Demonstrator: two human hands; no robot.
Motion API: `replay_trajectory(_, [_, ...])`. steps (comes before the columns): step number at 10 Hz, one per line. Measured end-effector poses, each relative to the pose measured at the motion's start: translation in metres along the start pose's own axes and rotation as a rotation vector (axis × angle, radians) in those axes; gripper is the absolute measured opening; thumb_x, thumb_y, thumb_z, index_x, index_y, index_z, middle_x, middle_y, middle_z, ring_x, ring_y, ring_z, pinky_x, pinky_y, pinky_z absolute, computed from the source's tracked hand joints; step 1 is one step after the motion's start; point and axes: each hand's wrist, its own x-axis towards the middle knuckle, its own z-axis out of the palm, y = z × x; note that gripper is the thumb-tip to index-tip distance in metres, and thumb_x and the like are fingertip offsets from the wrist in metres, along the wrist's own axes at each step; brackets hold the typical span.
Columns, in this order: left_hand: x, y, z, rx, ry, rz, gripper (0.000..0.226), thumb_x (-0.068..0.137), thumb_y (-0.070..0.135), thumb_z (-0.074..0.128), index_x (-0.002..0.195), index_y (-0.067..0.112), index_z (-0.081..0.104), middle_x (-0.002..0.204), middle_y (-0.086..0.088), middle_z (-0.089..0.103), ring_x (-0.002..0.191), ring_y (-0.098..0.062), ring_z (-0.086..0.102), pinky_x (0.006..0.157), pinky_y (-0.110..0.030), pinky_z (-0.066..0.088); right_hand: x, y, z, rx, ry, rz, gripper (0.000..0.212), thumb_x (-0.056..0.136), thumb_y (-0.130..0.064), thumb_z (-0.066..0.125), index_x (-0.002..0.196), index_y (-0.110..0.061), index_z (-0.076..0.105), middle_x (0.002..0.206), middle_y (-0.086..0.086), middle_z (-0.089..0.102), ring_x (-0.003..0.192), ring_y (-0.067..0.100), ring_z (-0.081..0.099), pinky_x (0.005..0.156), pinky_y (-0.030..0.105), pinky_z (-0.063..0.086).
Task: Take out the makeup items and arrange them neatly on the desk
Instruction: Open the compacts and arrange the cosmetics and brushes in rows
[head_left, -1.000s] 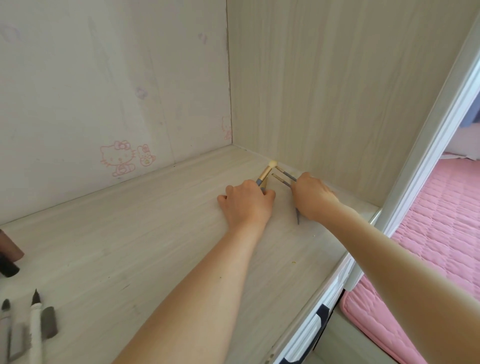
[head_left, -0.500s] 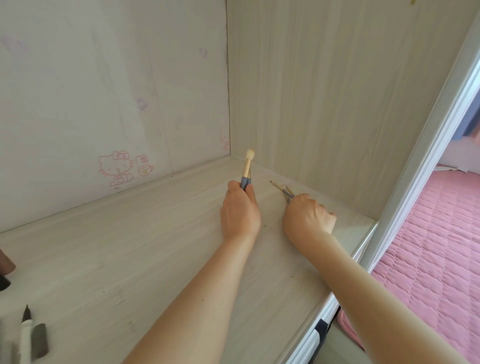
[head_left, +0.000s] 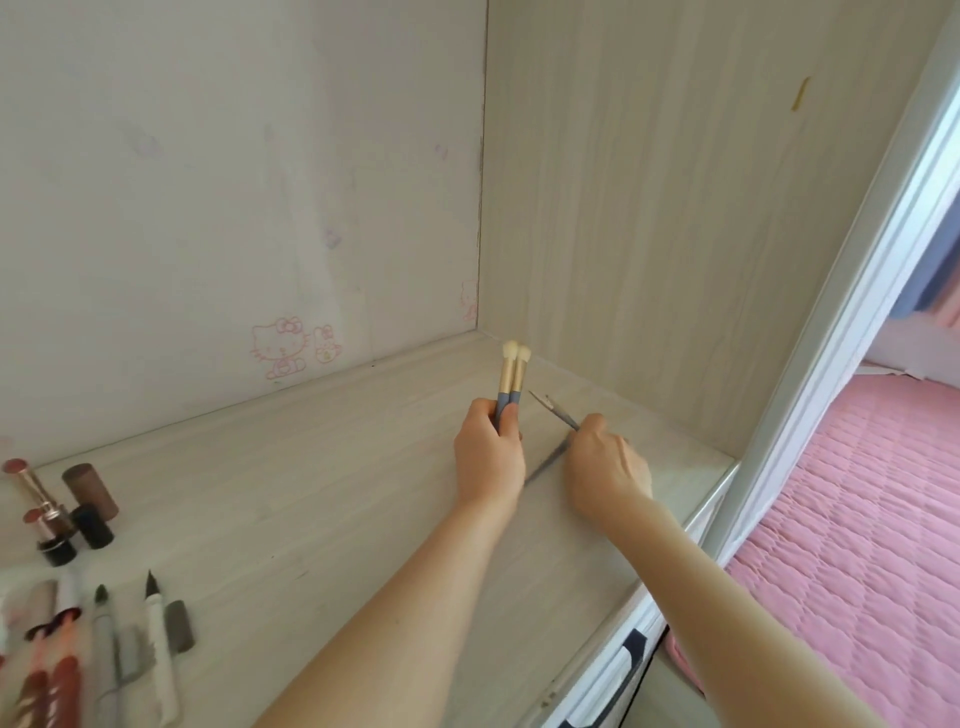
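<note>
**Squaring up the brushes at the back corner of the desk**

We are working at the centre of the frame, near the back corner of the pale wooden desk (head_left: 311, 499). Our left hand (head_left: 488, 462) is curling round the blue-grey handles of two blending brushes (head_left: 511, 382). It is holding them side by side and upright, with their cream tips level and pointing up the frame.

Just to the right, our right hand (head_left: 608, 467) is pinching a thin brush (head_left: 555, 409), whose fine tip is slanting toward the upper left. A grey handle (head_left: 544, 463) is lying flat on the desk between the two hands. We cannot tell whether the right fingers are touching it too.

We are judging these brushes to be light, stiff along the handle and soft at the bristles. The handle or the gold ferrule is the place to take hold, with fingers off the tips, which would splay or pick up dirt. Round handles are likely to roll on this smooth surface, so laying them parallel and touching should be steadier. The thin brush is looking slim enough to slip from a loose pinch.

At the left edge and lower left, lipsticks (head_left: 36, 499) and eyeliner pens (head_left: 156, 634) are lying out, well apart from the brushes. We are judging the arranging to be partway done.
</note>
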Motion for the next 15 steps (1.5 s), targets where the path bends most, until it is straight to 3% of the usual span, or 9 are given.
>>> replay_trajectory(2, [-0.027,0.001,-0.025,-0.051,0.079,-0.049,0.019,0.097,0.025,0.048,0.08,0.017,0.053,0.069,0.0,0.059,0.063,-0.023,0.055,0.066,-0.042,0.049,0.004,-0.026,0.005,-0.133,-0.05,0.161,0.067,0.095,-0.055,0.031,0.138,-0.004,0.039,0.126,0.007,0.056,0.117,0.029,0.052,0.087,0.037,0.036])
replay_trajectory(3, [-0.032,0.001,-0.031,-0.121,0.085,-0.075,0.018,0.097,0.024,0.049,0.082,0.015,0.055,0.067,-0.001,0.057,0.058,-0.023,0.053,0.063,-0.046,0.051,0.008,-0.034,0.003,-0.134,-0.128,0.205,0.052,0.09,-0.032,0.049,0.137,-0.011,0.043,0.126,0.004,0.055,0.116,0.027,0.053,0.084,0.035,0.037])
replay_trajectory(5, [-0.036,0.008,-0.042,-0.2,0.057,-0.148,0.019,0.098,0.018,0.047,0.091,0.003,0.056,0.068,-0.003,0.053,0.049,-0.018,0.048,0.044,-0.021,0.04,0.003,-0.039,0.002,-0.095,-0.194,0.175,0.035,0.09,-0.012,0.043,0.124,-0.011,0.05,0.12,0.008,0.06,0.113,0.029,0.056,0.093,0.037,0.044])
replay_trajectory(6, [-0.037,0.011,-0.053,-0.2,0.043,-0.19,0.018,0.098,0.018,0.046,0.093,0.004,0.057,0.071,-0.003,0.055,0.044,-0.013,0.05,0.044,-0.02,0.039,-0.003,-0.038,0.0,-0.007,-0.187,0.074,0.031,0.094,-0.013,0.039,0.124,-0.003,0.043,0.124,0.016,0.054,0.115,0.033,0.052,0.09,0.037,0.042])
replay_trajectory(8, [-0.042,0.028,-0.091,-0.306,0.073,-0.236,0.015,0.098,0.016,0.05,0.097,0.004,0.059,0.072,-0.006,0.055,0.047,-0.014,0.047,0.045,-0.023,0.039,-0.047,-0.059,-0.021,0.385,-0.234,-0.075,0.029,0.1,-0.018,0.034,0.12,0.001,0.041,0.091,0.012,0.05,0.079,0.026,0.055,0.069,0.034,0.047])
replay_trajectory(9, [-0.054,0.04,-0.118,-0.343,0.088,-0.236,0.015,0.097,0.016,0.051,0.098,0.003,0.06,0.071,-0.005,0.054,0.048,-0.012,0.044,0.044,-0.021,0.038,-0.075,-0.076,-0.029,0.797,-0.404,0.032,0.027,0.101,-0.023,0.032,0.116,-0.003,0.042,0.081,0.007,0.045,0.062,0.018,0.049,0.056,0.028,0.045])
replay_trajectory(11, [-0.083,0.058,-0.189,-0.283,0.088,-0.168,0.016,0.096,0.017,0.051,0.093,0.004,0.06,0.071,-0.002,0.054,0.047,-0.011,0.041,0.052,-0.026,0.038,-0.134,-0.108,-0.041,1.21,-0.677,-0.007,0.011,0.103,-0.019,0.032,0.099,-0.011,0.039,0.068,0.001,0.037,0.051,0.012,0.031,0.046,0.022,0.029])
replay_trajectory(13, [-0.118,0.067,-0.274,-0.209,0.091,-0.148,0.016,0.096,0.018,0.052,0.092,0.005,0.06,0.071,-0.003,0.054,0.047,-0.011,0.038,0.046,-0.022,0.031,-0.188,-0.144,-0.041,1.35,-0.795,-0.068,0.018,0.104,-0.018,0.031,0.106,-0.01,0.048,0.059,-0.004,0.026,0.05,0.011,0.022,0.045,0.022,0.022])
replay_trajectory(15, [-0.163,0.067,-0.357,-0.044,0.103,-0.103,0.017,0.096,0.019,0.053,0.096,0.007,0.064,0.07,-0.002,0.056,0.051,-0.014,0.039,0.059,-0.03,0.038,-0.238,-0.183,-0.032,1.29,-0.899,-0.084,0.019,0.101,-0.011,0.037,0.108,-0.008,0.054,0.062,0.001,0.045,0.052,0.013,0.041,0.049,0.025,0.042])
